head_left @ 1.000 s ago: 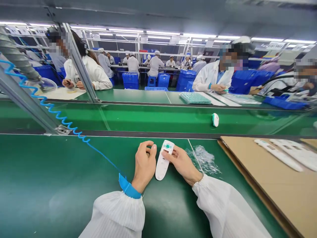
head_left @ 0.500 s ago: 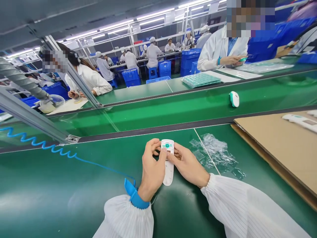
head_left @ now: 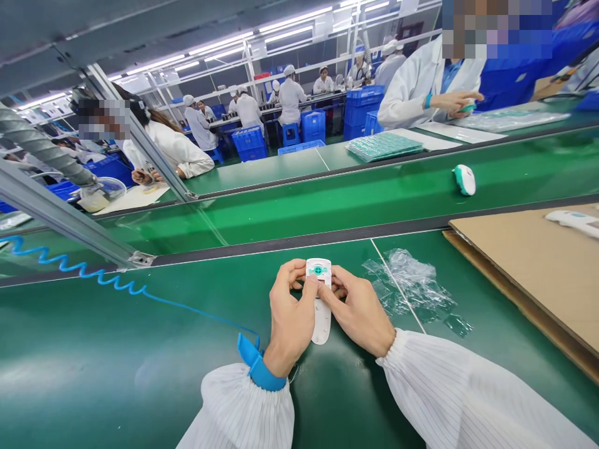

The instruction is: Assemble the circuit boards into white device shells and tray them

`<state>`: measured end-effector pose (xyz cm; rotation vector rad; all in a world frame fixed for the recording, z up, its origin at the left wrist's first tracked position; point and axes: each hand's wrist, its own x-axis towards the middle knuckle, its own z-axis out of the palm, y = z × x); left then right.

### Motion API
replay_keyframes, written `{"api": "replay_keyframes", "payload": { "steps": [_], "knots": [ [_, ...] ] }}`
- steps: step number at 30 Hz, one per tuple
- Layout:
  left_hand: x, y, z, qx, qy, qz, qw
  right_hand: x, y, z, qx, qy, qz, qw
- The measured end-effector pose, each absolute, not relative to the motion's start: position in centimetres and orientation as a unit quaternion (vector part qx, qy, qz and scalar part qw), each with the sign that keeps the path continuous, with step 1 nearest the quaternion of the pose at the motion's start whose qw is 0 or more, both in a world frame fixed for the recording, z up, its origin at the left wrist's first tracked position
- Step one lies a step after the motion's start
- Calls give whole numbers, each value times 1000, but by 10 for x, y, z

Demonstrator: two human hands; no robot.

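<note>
Factory assembly line, electronics-type. Long green conveyor belt (head_left: 327, 206) running between green tables (head_left: 93, 349), aluminium frame posts (head_left: 60, 218) overhead. Rows of workers in white coats and caps (head_left: 290, 93) at further lines, stacked blue crates (head_left: 311, 125), trays of small parts (head_left: 384, 146). Blue antistatic wrist strap (head_left: 257, 368) on coiled cord (head_left: 93, 274). Strip lighting throughout.

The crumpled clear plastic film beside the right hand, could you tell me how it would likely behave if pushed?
The clear plastic film looks thin and crumpled, so probably floppy and very light. On the smooth green table it would likely slide or bunch up rather than roll.
</note>
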<state>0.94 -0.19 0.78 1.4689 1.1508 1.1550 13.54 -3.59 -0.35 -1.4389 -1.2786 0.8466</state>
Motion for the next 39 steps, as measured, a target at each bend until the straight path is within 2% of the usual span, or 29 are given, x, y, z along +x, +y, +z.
{"api": "replay_keyframes", "payload": {
  "steps": [6,27,39],
  "knots": [
    [10,-1,8,586,455,465,483,135,-37,-4,-598,-547,322,490],
    [7,-1,9,608,464,443,468,132,-40,-2,-598,-593,294,451],
    [3,6,4,625,501,443,401,143,-31,-6,-547,-471,413,556]
  ]
}}
